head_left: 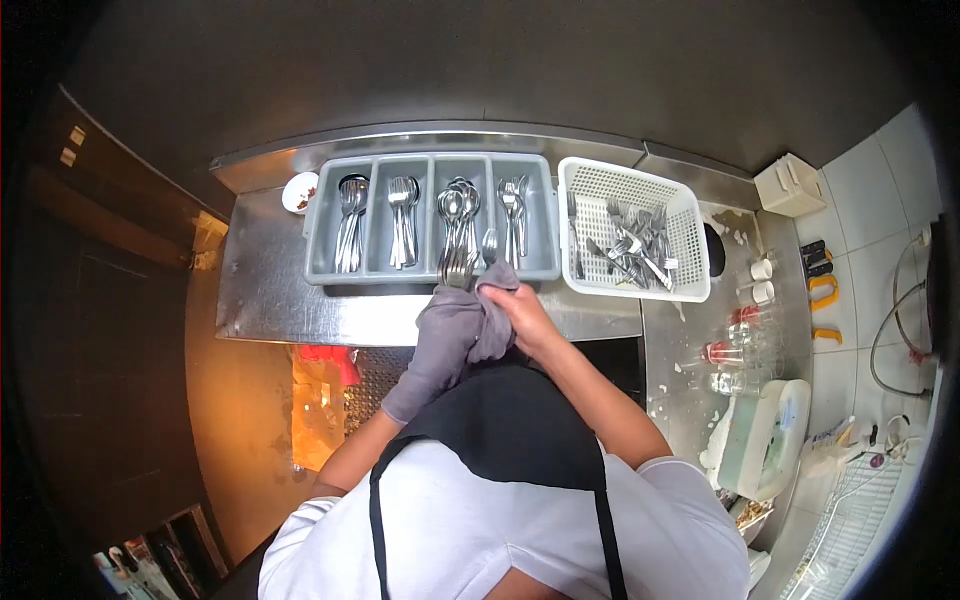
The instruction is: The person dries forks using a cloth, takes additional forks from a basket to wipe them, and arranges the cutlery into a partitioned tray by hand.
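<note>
My left hand (pixel 445 338), covered in grey fabric, is closed around several forks (pixel 456 270) whose tines point away from me. My right hand (pixel 524 314) is bare and grips a grey cloth (pixel 492 325) bunched against the left hand. Another piece of cutlery (pixel 490 247) sticks up out of the cloth; its handle is hidden. Just beyond both hands lies a grey cutlery tray (pixel 328 276) with spoons (pixel 351 215), forks (pixel 400 215), more spoons (pixel 460 205) and forks (pixel 513 205) in separate compartments.
To the right of the tray stands a white perforated basket (pixel 690 230) with loose cutlery. A small white bowl (pixel 300 193) sits at the tray's left. Glasses (pixel 730 353) and white cups (pixel 762 280) stand on the right-hand counter, near a pale green container (pixel 765 440).
</note>
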Tool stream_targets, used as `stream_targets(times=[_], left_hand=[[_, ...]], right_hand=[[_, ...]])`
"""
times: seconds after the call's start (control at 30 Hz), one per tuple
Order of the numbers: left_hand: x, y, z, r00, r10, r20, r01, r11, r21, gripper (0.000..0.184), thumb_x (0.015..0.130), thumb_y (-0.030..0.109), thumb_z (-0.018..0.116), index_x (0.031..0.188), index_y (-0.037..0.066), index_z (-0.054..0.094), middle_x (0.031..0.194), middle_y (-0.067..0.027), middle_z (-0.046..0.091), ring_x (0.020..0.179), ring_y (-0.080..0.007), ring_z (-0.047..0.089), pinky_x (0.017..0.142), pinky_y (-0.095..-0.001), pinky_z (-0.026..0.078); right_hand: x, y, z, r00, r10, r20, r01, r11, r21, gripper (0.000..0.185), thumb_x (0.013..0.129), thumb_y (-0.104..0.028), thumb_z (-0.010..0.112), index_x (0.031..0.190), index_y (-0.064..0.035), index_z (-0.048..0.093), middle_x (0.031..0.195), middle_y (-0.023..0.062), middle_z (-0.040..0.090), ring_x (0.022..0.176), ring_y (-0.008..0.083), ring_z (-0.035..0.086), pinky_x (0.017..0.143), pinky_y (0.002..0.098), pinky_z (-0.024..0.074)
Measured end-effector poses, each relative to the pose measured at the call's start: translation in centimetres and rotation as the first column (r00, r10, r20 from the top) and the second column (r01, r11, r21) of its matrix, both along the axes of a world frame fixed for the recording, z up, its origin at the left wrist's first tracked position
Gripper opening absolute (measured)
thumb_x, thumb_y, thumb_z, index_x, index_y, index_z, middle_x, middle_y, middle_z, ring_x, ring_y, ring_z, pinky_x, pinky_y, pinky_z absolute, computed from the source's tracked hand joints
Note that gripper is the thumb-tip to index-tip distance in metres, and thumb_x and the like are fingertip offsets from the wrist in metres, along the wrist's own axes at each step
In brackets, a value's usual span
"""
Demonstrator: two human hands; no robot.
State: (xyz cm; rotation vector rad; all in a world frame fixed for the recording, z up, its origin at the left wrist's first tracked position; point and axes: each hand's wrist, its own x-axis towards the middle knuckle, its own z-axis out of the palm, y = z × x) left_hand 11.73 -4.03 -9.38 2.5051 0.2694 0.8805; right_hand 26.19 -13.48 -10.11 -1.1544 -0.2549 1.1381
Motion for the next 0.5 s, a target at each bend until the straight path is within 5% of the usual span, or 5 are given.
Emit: stream_targets(times=[0.07,0.2,0.33,0.43,0.5], left_hand=[[0.1,0.2,-1.2,0.999,0.029,-0.016,-0.029,1.0,-0.002,0.005,0.077,0.009,0.066,0.08,0.011,0.063,0.08,-0.0017,0.064,0.08,-0.0161,0.063,0.073,-0.0327,0.051],[-0.2,0.3,-1.4,0.999,0.025,-0.026,-0.028,0.993,-0.115,0.003,0.085,0.013,0.061,0.086,0.01,0.061,0.081,-0.0005,0.061,0.079,-0.0131,0.059,0.071,-0.0304,0.049],[-0.3,0.6,-1.9,0.995,0.066,-0.073,-0.092,0.888,-0.451,0.008,0.093,0.016,0.056,0.091,0.009,0.059,0.083,0.0008,0.057,0.078,-0.0101,0.055,0.07,-0.0281,0.048],[-0.6,0.9,-0.9,0.99,0.108,-0.096,-0.134,0.442,-0.887,0.013,0.099,0.019,0.052,0.095,0.009,0.058,0.084,0.0017,0.055,0.077,-0.0079,0.053,0.069,-0.0264,0.046],[-1.3,1.5,0.6,0.989,0.146,-0.01,-0.025,0.101,-0.995,0.016,0.103,0.021,0.049,0.098,0.008,0.057,0.084,0.0023,0.053,0.077,-0.0064,0.051,0.068,-0.0253,0.046]], right_hand=[[3.2,1.0,-1.6,1.0,-0.005,0.001,0.005,0.997,-0.083,0.028,0.095,-0.019,0.067,0.115,-0.0001,0.065,0.103,0.0073,0.07,0.095,0.0168,0.066,0.086,0.0337,0.0537],[8.2,2.1,-3.3,0.925,-0.034,-0.378,0.086,0.989,0.12,0.021,0.1,-0.02,0.056,0.108,-0.0018,0.064,0.102,0.0115,0.07,0.09,0.0233,0.07,0.086,0.0406,0.0571],[6.6,0.2,-2.1,0.899,0.08,-0.431,-0.038,0.994,0.105,0.026,0.101,-0.02,0.052,0.114,0.0005,0.063,0.109,0.0142,0.07,0.102,0.0245,0.069,0.094,0.0404,0.0554],[5.7,-1.0,1.0,0.919,0.12,-0.375,-0.052,0.981,0.187,0.035,0.097,-0.017,0.051,0.122,0.0056,0.059,0.116,0.0163,0.068,0.11,0.0276,0.066,0.101,0.043,0.0511],[6.0,-2.1,4.8,0.949,0.113,-0.294,-0.028,0.96,0.279,0.043,0.091,-0.014,0.053,0.13,0.0048,0.055,0.124,0.017,0.065,0.119,0.032,0.061,0.109,0.0483,0.0437]])
